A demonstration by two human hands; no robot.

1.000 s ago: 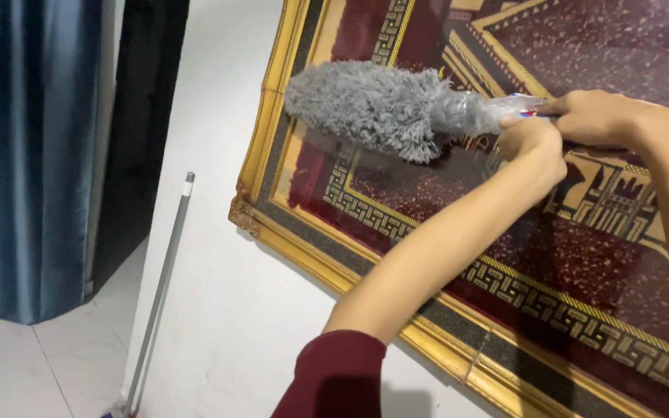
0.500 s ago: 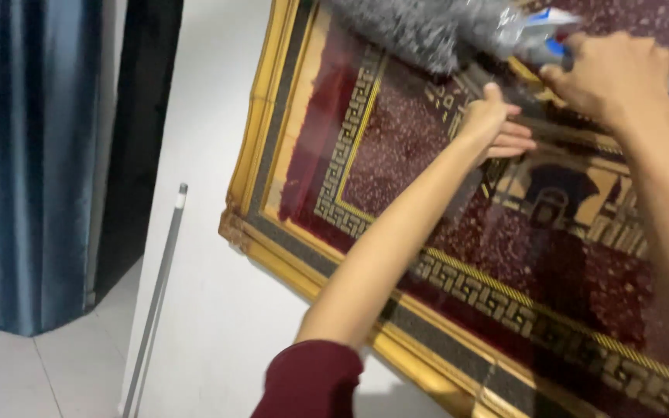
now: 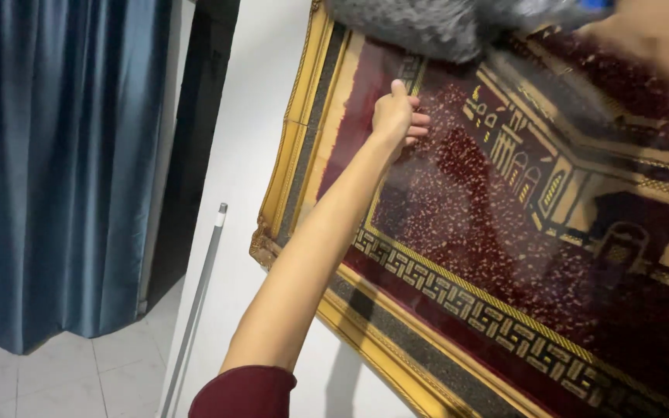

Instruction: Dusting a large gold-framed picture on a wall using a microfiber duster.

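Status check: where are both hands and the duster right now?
Left hand flat on the framed picture's glass. Right hand at top edge, blurred, grip unclear. Grey duster on the upper frame. Nothing blocking.

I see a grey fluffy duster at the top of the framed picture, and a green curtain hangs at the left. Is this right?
Not quite. In the head view the curtain at the left is blue, not green. The grey fluffy duster is at the top of the framed picture.

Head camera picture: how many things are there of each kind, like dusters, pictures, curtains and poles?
Grey fluffy duster: 1
Gold-framed picture: 1
Blue curtain: 1
Grey pole: 1
Total: 4
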